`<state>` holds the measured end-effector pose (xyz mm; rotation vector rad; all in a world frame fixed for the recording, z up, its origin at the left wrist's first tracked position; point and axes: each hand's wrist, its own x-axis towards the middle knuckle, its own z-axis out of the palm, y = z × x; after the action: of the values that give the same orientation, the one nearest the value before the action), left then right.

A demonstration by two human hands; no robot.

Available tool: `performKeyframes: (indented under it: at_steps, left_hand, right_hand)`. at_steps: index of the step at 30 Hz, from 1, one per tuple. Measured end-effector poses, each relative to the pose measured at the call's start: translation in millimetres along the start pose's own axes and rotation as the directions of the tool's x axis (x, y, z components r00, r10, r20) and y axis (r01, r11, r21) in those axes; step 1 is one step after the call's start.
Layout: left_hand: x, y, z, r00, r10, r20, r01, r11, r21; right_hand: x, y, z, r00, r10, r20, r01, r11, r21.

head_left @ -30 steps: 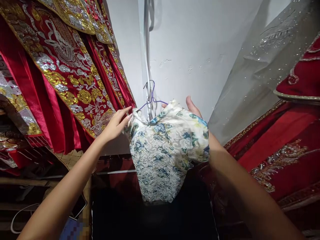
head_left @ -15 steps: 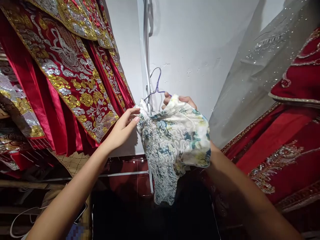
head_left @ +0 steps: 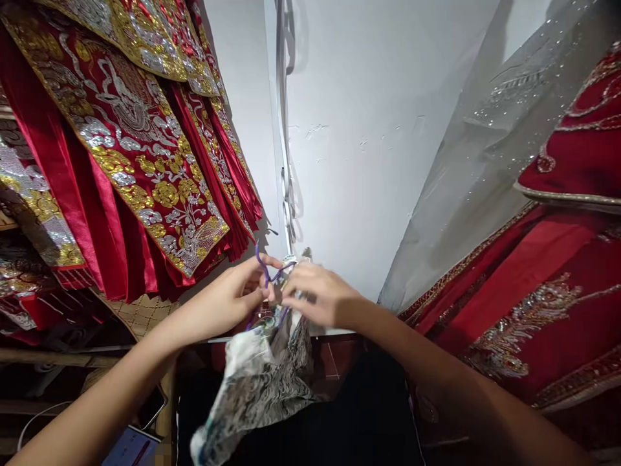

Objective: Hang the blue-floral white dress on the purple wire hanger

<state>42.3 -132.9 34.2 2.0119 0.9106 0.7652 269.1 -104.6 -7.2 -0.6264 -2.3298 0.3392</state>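
A white blouse [head_left: 264,382] with a blue, green and yellow floral pattern hangs crumpled on a purple hanger [head_left: 262,264], low in front of my body. My left hand [head_left: 240,291] pinches the hanger around the base of its hook, thumb against fingertips. Close beside it, my right hand [head_left: 315,291] has its fingers bent together at the blouse's upper edge, near the hanger's neck. Its fingertips are slightly blurred, and what lies between them is partly hidden.
Red gowns with gold and silver embroidery [head_left: 145,155] hang at left. A beaded red gown [head_left: 548,291] and a sheer sparkling veil [head_left: 485,142] are at right. A metal rack post [head_left: 281,116] stands against the white wall [head_left: 369,84]. A phone [head_left: 130,446] lies lower left.
The blouse and hanger have come down and towards me, and the blouse has turned. My left hand has gone from the collar to the hanger; my right has moved down beside it.
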Motion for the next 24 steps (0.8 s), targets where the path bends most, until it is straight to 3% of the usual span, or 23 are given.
performKeyframes:
  at_steps: [2, 4, 5, 7, 9, 10, 13, 16, 19, 21, 24]
  left_hand:
    - [-14, 6, -11.3, 1.000, 0.013, 0.020, -0.016, 0.991, 0.132]
    - [-19, 9, -24.7, 0.998, 0.055, 0.023, -0.060, 0.959, 0.277]
    - [-19, 8, -31.0, 0.996, 0.092, -0.003, -0.085, 0.935, 0.343]
    - [-11, 0, -41.7, 0.972, 0.195, -0.130, -0.123, 0.896, 0.427]
    - [2, -14, -50.2, 0.904, 0.297, -0.307, -0.129, 0.875, 0.467]
    - [10, -21, -53.7, 0.857, 0.342, -0.385, -0.125, 0.864, 0.488]
    - [30, -38, -60.0, 0.729, 0.460, -0.506, -0.116, 0.812, 0.572]
    - [38, -42, -54.1, 0.616, 0.585, -0.528, -0.138, 0.740, 0.658]
    - [37, -45, -35.0, 0.506, 0.693, -0.514, -0.159, 0.661, 0.734]
    - [36, -54, -18.6, 0.478, 0.703, -0.528, -0.174, 0.664, 0.727]
    - [36, -79, 5.1, 0.460, 0.617, -0.638, -0.139, 0.760, 0.635]
  right_hand:
    - [-5, 21, -14, 0.967, 0.080, -0.243, -0.105, 0.990, -0.092]
    - [-13, 40, -28, 0.925, 0.211, -0.315, -0.237, 0.970, -0.047]
    - [-17, 47, -33, 0.929, 0.280, -0.243, -0.282, 0.959, 0.028]
    - [-27, 59, -38, 0.928, 0.372, 0.008, -0.363, 0.900, 0.241]
    - [-32, 67, -38, 0.904, 0.396, 0.160, -0.424, 0.789, 0.444]
    - [-33, 69, -37, 0.895, 0.419, 0.154, -0.433, 0.728, 0.531]
    - [-20, 77, -39, 0.824, 0.565, -0.043, -0.364, 0.586, 0.724]
    - [10, 88, -52, 0.723, 0.649, -0.239, -0.240, 0.560, 0.793]
    - [38, 102, -66, 0.695, 0.660, -0.286, -0.175, 0.541, 0.823]
    - [44, 111, -71, 0.661, 0.685, -0.308, -0.161, 0.530, 0.832]
    - [28, 120, -70, 0.590, 0.702, -0.399, -0.154, 0.583, 0.798]
